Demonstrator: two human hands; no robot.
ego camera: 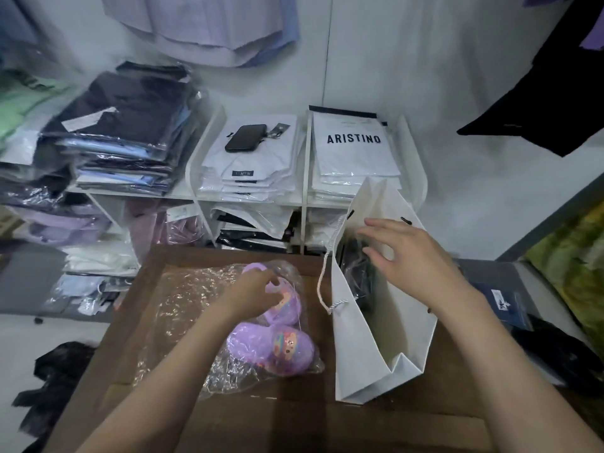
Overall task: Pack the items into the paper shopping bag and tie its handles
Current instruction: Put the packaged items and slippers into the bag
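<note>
Reaching from the bottom edge, both bare forearms cross the brown wooden table (287,416) toward their separate jobs. At about seven o'clock from the table's middle lies a crumpled sheet of clear plastic wrap (183,308), spread flat and out of the way. Just past it, a pair of lilac children's clogs (274,349) sits inside a clear plastic bag (228,377); the left hand (253,294) closes its fingers on the farther clog through the film, apparently to lift the whole bundle in one go.

At three o'clock from the clogs stands the white paper shopping bag (362,354), upright with its mouth open toward the person. A dark plastic-wrapped item (358,273) is already inside. The right hand (405,253) hovers over the mouth, fingers spread and holding nothing, probably steadying or widening the opening so the clogs can drop in. The twisted rope handle (322,282) droops loose down the bag's left face, untied.

Farther, at twelve o'clock, white shelves (304,178) hold stacked packaged shirts (354,148), with a black phone (245,137) resting on one pile.
</note>
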